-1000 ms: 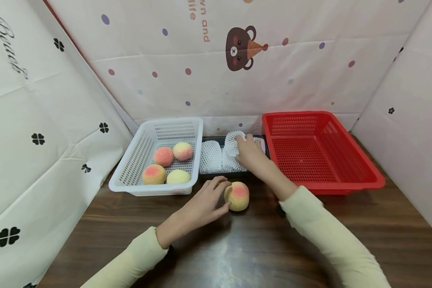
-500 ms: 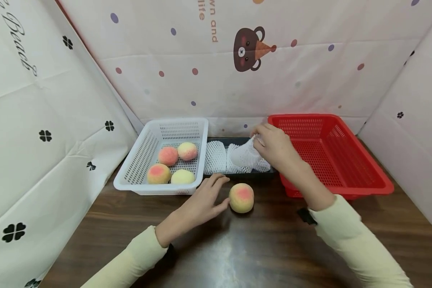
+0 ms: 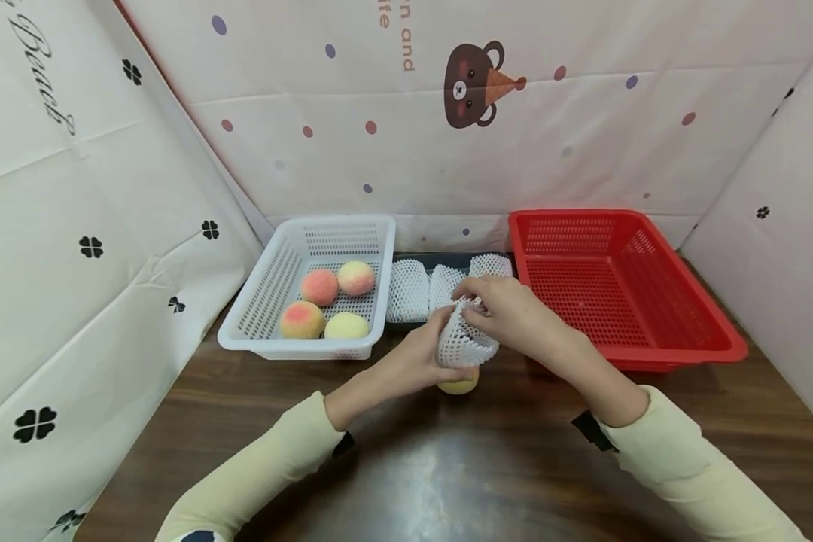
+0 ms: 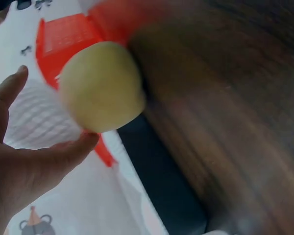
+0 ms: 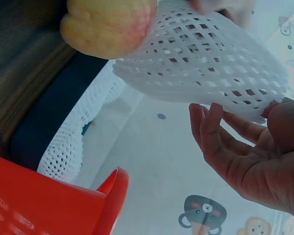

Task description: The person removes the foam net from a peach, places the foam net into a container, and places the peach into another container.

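My right hand (image 3: 515,312) pinches the end of a white foam net sleeve (image 3: 464,342) above the table's middle. In the right wrist view the net sleeve (image 5: 201,58) stretches from the right fingers towards a peach (image 5: 110,24). My left hand (image 3: 409,365) is at the net's left side, its thumb low by the peach. The left wrist view shows the left thumb and a finger spread apart, the thumb tip at the edge of the yellow peach (image 4: 103,88). From the head, the net mostly hides this peach (image 3: 458,385), which is on the table.
A white basket (image 3: 325,354) with several peaches stands at the left. Between it and a red basket (image 3: 677,354) at the right lies a dark tray (image 3: 440,260) of foam nets (image 3: 409,290). Patterned cloth (image 3: 298,173) hangs behind and on both sides.
The right hand has lifted a net sleeve out of the tray and brought it forward over the peach. The left hand has shifted right and up to the net.
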A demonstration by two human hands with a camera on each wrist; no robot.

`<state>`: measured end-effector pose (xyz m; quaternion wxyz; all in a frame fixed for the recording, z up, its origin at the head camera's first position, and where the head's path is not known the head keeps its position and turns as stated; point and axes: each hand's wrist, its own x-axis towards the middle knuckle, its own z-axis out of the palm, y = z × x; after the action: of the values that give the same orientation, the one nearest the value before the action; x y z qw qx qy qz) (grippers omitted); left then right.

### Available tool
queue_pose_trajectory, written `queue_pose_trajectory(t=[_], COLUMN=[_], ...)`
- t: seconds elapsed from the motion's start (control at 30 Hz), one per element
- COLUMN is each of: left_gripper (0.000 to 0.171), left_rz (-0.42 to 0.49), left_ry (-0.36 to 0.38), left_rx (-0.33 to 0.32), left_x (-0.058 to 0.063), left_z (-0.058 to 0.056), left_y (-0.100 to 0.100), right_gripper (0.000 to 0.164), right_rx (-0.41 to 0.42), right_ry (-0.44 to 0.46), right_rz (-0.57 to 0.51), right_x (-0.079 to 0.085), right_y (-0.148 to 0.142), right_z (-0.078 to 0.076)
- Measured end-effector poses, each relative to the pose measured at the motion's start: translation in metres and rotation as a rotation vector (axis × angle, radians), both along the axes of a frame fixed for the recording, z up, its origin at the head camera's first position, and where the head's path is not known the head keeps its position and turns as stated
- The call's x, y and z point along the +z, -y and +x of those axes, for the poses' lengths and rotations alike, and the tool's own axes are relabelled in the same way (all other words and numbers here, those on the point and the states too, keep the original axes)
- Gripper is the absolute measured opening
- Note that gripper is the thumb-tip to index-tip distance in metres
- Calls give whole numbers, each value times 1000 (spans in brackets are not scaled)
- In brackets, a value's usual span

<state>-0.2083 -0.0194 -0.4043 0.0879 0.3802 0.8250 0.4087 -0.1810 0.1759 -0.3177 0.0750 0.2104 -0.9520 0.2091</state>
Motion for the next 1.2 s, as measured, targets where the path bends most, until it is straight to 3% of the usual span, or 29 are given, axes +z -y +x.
queue_pose_trajectory(t=[0.1, 0.2, 0.37, 0.5, 0.57, 0.6, 0.63, 0.7, 0.77, 0.83, 0.87, 0.97, 1.1, 1.2], left_gripper=[82, 65, 44, 43, 41, 39, 35, 35, 40, 45, 51, 76, 98, 89], left_rz=[-30, -17, 6, 39, 31, -15, -124, -150, -159, -73, 46, 123, 112, 71], left_ry=[11, -12, -38, -104, -217, -309, -455, -497, -443, -232, -88, 76, 89, 8], left_rx=[-19, -21, -23, -40, -66, -84, -102, -141, -146, -142, -126, -94, -95, -126], left_x=[-9, -14, -20, -21, -21, -19, -17, -14, -14, -15, -17, -17, -16, -18], left_z=[-4, -5, -6, -6, -5, -5, -4, -4, -4, -4, -6, -8, -14, -18], left_y=[-1, 3, 10, 10, 6, 4, 2, -1, -2, 2, 4, 8, 6, 4], right_gripper=[30, 42, 52, 62, 65, 65, 64, 60, 58, 57, 58, 59, 60, 60], right_rx=[7, -12, -66, -39, -31, -33, -42, -50, -46, -43, -43, -74, -103, -93], right_ry=[23, 94, 364, 602, 654, 659, 659, 654, 669, 696, 711, 742, 752, 742], right_rz=[-68, -236, -589, -687, -718, -737, -759, -805, -842, -860, -863, -846, -826, -827], right_x=[0, 1, -21, -52, -63, -67, -70, -74, -76, -78, -80, -86, -92, -97], right_y=[0, -6, -24, -24, -21, -19, -19, -18, -19, -21, -22, -24, -25, -25], right_z=[1, 5, 16, 15, 12, 10, 9, 7, 7, 7, 8, 8, 7, 6])
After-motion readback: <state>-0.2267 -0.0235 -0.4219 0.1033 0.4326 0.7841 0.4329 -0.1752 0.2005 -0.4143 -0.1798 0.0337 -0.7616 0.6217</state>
